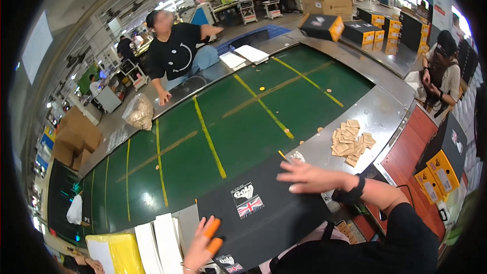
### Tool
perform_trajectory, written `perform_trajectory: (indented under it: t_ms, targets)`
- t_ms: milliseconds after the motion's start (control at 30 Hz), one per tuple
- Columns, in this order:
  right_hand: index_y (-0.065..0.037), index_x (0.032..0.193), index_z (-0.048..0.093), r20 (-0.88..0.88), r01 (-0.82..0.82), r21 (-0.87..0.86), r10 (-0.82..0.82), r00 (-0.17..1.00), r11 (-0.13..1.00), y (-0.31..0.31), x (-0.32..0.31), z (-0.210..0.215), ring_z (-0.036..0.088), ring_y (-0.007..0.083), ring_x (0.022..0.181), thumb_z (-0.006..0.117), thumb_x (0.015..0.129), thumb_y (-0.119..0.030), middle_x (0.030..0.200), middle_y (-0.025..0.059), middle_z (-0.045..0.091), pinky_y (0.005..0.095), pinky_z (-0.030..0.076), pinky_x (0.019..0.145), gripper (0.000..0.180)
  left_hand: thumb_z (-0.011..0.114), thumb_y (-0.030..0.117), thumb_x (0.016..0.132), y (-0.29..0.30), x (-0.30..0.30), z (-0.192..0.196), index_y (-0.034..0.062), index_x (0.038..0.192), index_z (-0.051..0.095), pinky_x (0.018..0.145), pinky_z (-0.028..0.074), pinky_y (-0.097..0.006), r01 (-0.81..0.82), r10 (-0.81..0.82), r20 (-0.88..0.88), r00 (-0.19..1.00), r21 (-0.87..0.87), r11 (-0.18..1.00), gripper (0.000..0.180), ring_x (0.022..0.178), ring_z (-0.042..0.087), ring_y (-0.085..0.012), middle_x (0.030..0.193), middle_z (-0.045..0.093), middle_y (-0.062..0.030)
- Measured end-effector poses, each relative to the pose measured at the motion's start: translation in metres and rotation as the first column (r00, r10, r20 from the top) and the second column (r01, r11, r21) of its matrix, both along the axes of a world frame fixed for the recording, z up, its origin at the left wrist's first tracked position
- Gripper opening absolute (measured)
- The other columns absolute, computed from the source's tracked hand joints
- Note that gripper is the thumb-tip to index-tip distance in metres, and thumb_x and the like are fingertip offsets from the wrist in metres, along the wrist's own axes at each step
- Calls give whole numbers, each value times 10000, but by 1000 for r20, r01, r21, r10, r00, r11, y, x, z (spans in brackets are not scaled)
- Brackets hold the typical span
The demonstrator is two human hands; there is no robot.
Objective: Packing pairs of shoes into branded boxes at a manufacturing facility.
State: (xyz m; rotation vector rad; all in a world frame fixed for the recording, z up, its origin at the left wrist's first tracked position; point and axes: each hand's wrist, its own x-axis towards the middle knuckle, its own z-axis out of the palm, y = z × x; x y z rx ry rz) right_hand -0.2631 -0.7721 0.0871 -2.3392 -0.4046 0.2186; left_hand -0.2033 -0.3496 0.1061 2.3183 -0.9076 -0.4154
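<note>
A large black shoebox [284,193] with a white logo and a flag print lies in front of me at the near edge of the belt. Above its right part my right hand [312,176] is held with fingers spread, nothing in it, a black band on the wrist. My left hand [203,241], with orange covers on two fingers, is at the box's left edge with fingers apart; whether it touches the box I cannot tell. A second logo [231,263] shows nearer to me, beside the left hand. Small brown paper packets [350,142] lie piled on the metal ledge to the right.
A green conveyor belt [177,157] with yellow lines runs across. A co-worker [177,50] stands beyond it, near a bag of packets [138,112]. Black-and-orange boxes [324,26] stand far right, others [441,167] nearer. White sheets [165,241] lie left of my left hand.
</note>
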Motion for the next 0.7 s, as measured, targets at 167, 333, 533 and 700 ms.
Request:
perform_trajectory:
  t_ms: [167,333,533,700]
  targets:
    - [-232,1487,426,113,10,-171,9,994,985,11,-23,-16,67,525,1462,463,1015,-379,1612,260,66,555,136,1186,495,607,261,893,-34,-55,-21,34,1444,433,1163,245,-487,-113,-6,358,934,312,943,621,1386,300,-463,1516,347,-257]
    - [-167,1489,414,94,-88,129,77,993,988,2,-13,-30,81,516,1463,446,1016,-334,1597,297,62,529,133,1190,502,558,266,911,-35,-55,-26,-1,1329,549,1000,417,-456,-158,41,630,775,130,979,497,1153,540,-421,1304,551,-312]
    - [-118,1507,366,325,28,90,-56,944,995,-33,31,58,62,428,1496,327,1038,-498,1617,224,137,508,102,1205,605,477,236,963,0,-54,-20,-50,1400,463,1180,235,-438,-454,471,147,870,-137,880,523,1428,305,-428,1535,347,-249]
    - [-151,1379,503,433,-51,-522,316,844,852,18,41,56,302,528,1372,603,877,-385,1493,233,355,648,256,1120,563,420,141,987,7,-60,-25,-54,1407,455,1164,265,-369,-502,531,80,843,-236,832,465,1414,372,-355,1533,384,-203]
